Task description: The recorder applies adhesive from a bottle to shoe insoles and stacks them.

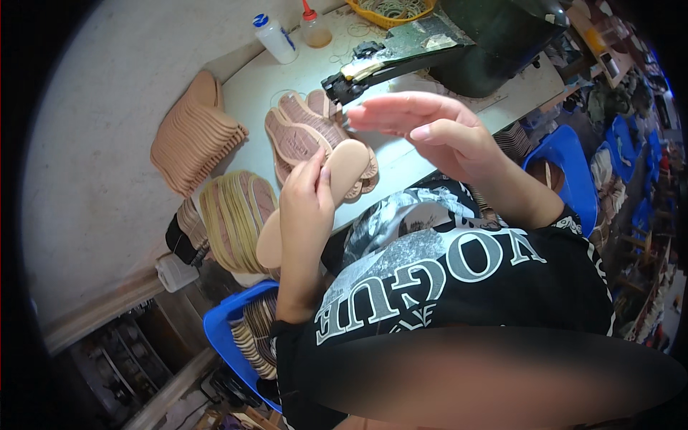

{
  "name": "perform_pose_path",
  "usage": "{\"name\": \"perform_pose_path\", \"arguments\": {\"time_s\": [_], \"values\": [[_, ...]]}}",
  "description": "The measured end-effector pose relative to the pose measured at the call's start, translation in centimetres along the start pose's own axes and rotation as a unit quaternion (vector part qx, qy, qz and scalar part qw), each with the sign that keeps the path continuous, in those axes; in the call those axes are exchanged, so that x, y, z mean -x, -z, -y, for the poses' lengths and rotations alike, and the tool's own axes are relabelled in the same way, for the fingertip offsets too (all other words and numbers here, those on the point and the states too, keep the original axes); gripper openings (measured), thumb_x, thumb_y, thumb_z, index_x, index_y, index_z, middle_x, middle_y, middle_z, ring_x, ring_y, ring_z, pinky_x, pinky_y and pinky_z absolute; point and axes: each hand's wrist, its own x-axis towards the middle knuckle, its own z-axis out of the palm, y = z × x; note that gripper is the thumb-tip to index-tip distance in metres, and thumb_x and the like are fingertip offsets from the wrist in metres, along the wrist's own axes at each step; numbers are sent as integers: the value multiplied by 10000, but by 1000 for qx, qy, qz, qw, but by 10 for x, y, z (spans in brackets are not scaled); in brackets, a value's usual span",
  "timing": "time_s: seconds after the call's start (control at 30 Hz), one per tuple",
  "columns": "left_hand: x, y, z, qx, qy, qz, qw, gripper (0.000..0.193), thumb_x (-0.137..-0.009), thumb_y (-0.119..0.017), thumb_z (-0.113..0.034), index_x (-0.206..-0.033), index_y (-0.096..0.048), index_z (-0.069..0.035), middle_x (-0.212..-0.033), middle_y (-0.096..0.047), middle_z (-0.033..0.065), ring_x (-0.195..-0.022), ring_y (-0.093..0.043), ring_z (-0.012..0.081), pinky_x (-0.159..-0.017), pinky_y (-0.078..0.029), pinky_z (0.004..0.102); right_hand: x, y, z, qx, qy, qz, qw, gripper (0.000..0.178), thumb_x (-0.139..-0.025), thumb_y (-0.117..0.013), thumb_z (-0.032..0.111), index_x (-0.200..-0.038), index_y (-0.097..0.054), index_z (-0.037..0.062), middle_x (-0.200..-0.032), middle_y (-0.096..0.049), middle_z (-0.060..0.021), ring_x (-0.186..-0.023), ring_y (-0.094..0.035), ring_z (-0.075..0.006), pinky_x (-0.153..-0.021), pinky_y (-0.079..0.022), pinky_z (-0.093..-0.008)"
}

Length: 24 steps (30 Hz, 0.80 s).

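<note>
My left hand (307, 199) is closed around the middle of a smooth beige shoe insole (348, 165), thumb on top. One end of the insole points toward the machine and its other end shows beyond my wrist. Partly under it, a pile of brown patterned insoles (295, 136) with beige rims lies on the white table. My right hand (448, 136) is raised over the table, in front of the sewing machine (412, 54). Its fingers are stretched out and nothing shows in it.
A row of beige insoles (197, 136) stands at the left, by a bundle with yellowish edges (236, 218). A white bottle (274, 39), a red-tipped bottle (315, 30) and a yellow basket (390, 13) stand at the back. Blue bins (222, 315) flank me, one blue bin (566, 172) at right.
</note>
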Motion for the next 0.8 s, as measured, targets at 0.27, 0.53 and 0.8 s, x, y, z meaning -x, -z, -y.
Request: {"name": "perform_pose_path", "arguments": {"time_s": [0.27, 0.53, 0.8], "values": [[22, -2, 19, 286, 133, -20, 949, 269, -987, -494, -61, -1163, -659, 58, -1049, -675, 143, -979, -636, 210, -890, -473, 306, -5, -6, -6, -92, -37, -6, 995, 579, -1037, -266, 294, -1295, -548, -142, -1316, -593, -270, -1298, -528, -330, -1155, -318, -426], [36, 7, 16, 493, 227, -26, 840, 272, -1017, -523, -101, -1211, -615, 66, -1127, -670, 118, -948, -626, 140, -854, -487, 261, 2, -7, -1, 36, -153, -100, 982, 288, -957, -613, 187, -1020, -736, -65, -1018, -738, -179, -1000, -694, -228, -956, -505, -350], [33, 10, 36, 710, 233, -84, 659, 612, -1060, -360, -466, -1356, -459, 60, -897, -462, 34, -815, -447, 130, -712, -390, 289, 28, 9, -23, 71, -281, -160, 944, 199, -884, -758, 149, -745, -725, 11, -771, -706, -40, -744, -629, -76, -688, -493, -243]]}}
